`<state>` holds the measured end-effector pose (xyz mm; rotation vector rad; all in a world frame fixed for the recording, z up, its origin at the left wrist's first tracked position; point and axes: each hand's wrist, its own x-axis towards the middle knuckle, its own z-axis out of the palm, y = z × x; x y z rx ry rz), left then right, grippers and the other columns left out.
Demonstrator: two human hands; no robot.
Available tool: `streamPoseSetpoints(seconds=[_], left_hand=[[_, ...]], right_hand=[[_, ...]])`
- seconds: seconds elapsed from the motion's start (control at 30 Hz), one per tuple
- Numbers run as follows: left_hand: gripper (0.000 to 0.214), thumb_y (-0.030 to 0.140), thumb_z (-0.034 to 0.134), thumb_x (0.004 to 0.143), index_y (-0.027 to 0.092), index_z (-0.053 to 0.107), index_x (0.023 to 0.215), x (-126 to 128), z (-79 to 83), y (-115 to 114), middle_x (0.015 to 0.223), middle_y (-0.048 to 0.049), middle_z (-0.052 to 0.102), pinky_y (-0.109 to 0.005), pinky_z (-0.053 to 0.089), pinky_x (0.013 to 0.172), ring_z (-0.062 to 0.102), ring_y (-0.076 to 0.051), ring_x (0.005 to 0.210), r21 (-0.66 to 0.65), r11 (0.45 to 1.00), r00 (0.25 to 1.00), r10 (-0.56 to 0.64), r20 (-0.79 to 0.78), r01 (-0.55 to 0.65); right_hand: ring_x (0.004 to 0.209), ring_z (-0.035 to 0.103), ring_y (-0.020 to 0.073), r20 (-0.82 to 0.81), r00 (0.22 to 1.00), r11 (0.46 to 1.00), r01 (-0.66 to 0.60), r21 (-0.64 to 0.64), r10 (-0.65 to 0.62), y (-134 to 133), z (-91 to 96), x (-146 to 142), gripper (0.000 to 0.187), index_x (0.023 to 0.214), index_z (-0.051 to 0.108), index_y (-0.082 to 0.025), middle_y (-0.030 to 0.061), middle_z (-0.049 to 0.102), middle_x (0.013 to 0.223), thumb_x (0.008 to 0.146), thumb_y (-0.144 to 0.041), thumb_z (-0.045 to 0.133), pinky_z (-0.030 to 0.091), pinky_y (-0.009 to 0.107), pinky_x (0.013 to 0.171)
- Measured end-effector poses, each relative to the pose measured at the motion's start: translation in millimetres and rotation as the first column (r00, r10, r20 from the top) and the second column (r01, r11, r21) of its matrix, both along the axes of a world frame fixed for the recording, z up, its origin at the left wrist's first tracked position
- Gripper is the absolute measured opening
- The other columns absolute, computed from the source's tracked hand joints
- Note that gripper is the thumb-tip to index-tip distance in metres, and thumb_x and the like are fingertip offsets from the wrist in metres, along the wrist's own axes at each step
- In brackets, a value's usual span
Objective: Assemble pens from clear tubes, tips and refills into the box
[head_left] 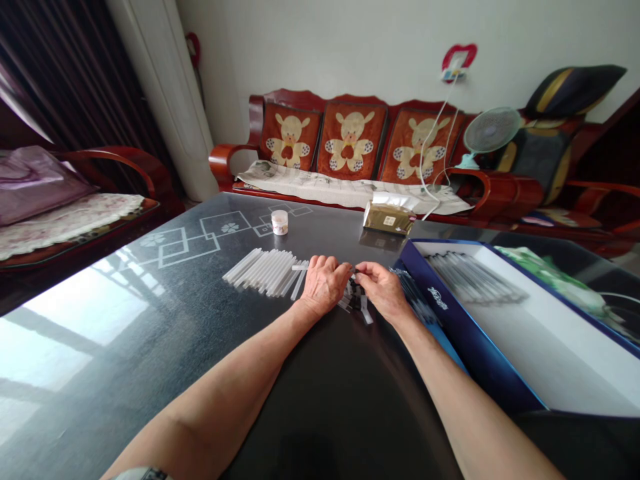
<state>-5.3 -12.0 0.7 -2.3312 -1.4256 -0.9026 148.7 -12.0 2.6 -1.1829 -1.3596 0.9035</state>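
My left hand [326, 283] is closed around a slim white tube [299, 267], whose end sticks out to the left of the fingers. Close beside it, the fingertips of my right hand [383, 288] are pinched together at the tube's other end; whatever small piece they hold is hidden. Left of my hands, a row of white tubes [265, 272] lies side by side on the dark table. Small black and clear pieces [361, 305] are scattered below and between my hands. Dark slender sticks [417, 297], pen-like, lie just right of my right hand.
A blue box [500, 333] with a white inside stands at the right, holding a row of slender clear-and-dark sticks [473, 277]. Further back are a small white jar [280, 223] and a tissue pack [389, 217]. A green-and-white bag [555, 277] lies behind the box.
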Motion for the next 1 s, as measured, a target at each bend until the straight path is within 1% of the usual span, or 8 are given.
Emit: streamPoseSetpoints(seconds=[0.1,0.17,0.33,0.47,0.6,0.73,0.9,1.0], left_hand=[[0.035,0.039,0.036,0.097,0.026,0.067,0.103,-0.1,-0.9,0.6,0.082,-0.0066,0.059,-0.037,0.032,0.077,0.049,-0.021,0.079,0.01,1.0,1.0,0.0,-0.004,0.0],[0.034,0.039,0.036,0.097,0.026,0.067,0.104,-0.1,-1.6,1.0,0.082,-0.0063,0.059,-0.037,0.032,0.077,0.049,-0.021,0.078,0.022,1.0,1.0,0.001,-0.007,0.0],[0.034,0.039,0.036,0.097,0.026,0.067,0.103,-0.1,-1.9,0.9,0.082,-0.0064,0.059,-0.038,0.031,0.079,0.049,-0.021,0.079,0.019,1.0,1.0,-0.003,-0.01,0.003],[0.034,0.038,0.036,0.097,0.026,0.067,0.103,-0.3,-1.1,0.5,0.082,-0.0065,0.058,-0.037,0.031,0.079,0.049,-0.021,0.079,0.012,1.0,1.0,0.001,-0.019,-0.001],[0.034,0.039,0.036,0.097,0.026,0.067,0.102,-0.4,-0.5,0.4,0.081,-0.0063,0.058,-0.037,0.031,0.078,0.049,-0.021,0.079,0.018,1.0,1.0,0.0,-0.016,0.0],[0.034,0.039,0.036,0.097,0.026,0.067,0.102,-0.3,-1.0,0.8,0.08,-0.0062,0.058,-0.038,0.031,0.077,0.049,-0.021,0.079,0.026,1.0,1.0,-0.001,-0.018,0.002],[0.035,0.039,0.035,0.097,0.026,0.067,0.104,-0.3,-2.6,2.0,0.081,-0.0061,0.058,-0.038,0.03,0.077,0.048,-0.021,0.078,0.047,0.999,0.999,-0.001,-0.032,0.003],[0.034,0.039,0.036,0.097,0.026,0.067,0.103,-0.2,-2.5,2.1,0.08,-0.0064,0.058,-0.038,0.03,0.077,0.048,-0.021,0.078,0.034,0.999,1.0,-0.002,-0.031,0.003]], right_hand=[[0.068,0.063,0.0131,0.021,1.0,1.0,0.011,0.009,-0.012,0.0,0.3,1.0,0.036,0.093,0.064,-0.019,0.0029,0.069,0.087,0.062,-0.036,0.073,0.05,0.025,0.063],[0.066,0.063,0.0138,0.049,0.998,0.999,0.039,0.007,-0.04,-2.3,3.8,1.9,0.038,0.097,0.064,-0.019,0.0041,0.07,0.089,0.064,-0.038,0.071,0.05,0.027,0.063],[0.056,0.062,0.0164,0.191,0.979,0.997,0.077,-0.004,-0.075,-7.3,11.6,2.6,0.026,0.075,0.068,-0.023,0.0024,0.069,0.068,0.074,-0.047,0.06,0.049,0.028,0.057],[0.059,0.062,0.0154,0.151,0.988,0.999,0.032,0.016,-0.034,-3.0,5.2,2.7,0.022,0.078,0.068,-0.022,-0.0001,0.068,0.068,0.073,-0.043,0.061,0.051,0.027,0.06],[0.068,0.063,0.0139,0.058,0.998,0.998,-0.03,0.055,0.027,2.2,-2.4,3.2,0.024,0.086,0.065,-0.02,0.0008,0.068,0.078,0.069,-0.036,0.066,0.053,0.027,0.068],[0.063,0.063,0.0139,0.099,0.994,0.999,0.041,0.034,-0.044,-1.6,3.6,2.9,0.034,0.095,0.065,-0.02,0.0034,0.069,0.084,0.067,-0.039,0.068,0.051,0.027,0.062],[0.051,0.059,0.0152,0.206,0.977,0.998,0.065,-0.008,-0.062,-7.3,11.9,2.5,0.027,0.074,0.068,-0.024,0.0019,0.068,0.066,0.075,-0.048,0.058,0.048,0.027,0.053],[0.054,0.06,0.0146,0.169,0.985,0.999,0.033,0.003,-0.033,-4.7,7.6,2.4,0.022,0.077,0.068,-0.024,0.0003,0.068,0.068,0.074,-0.044,0.06,0.049,0.026,0.056]])
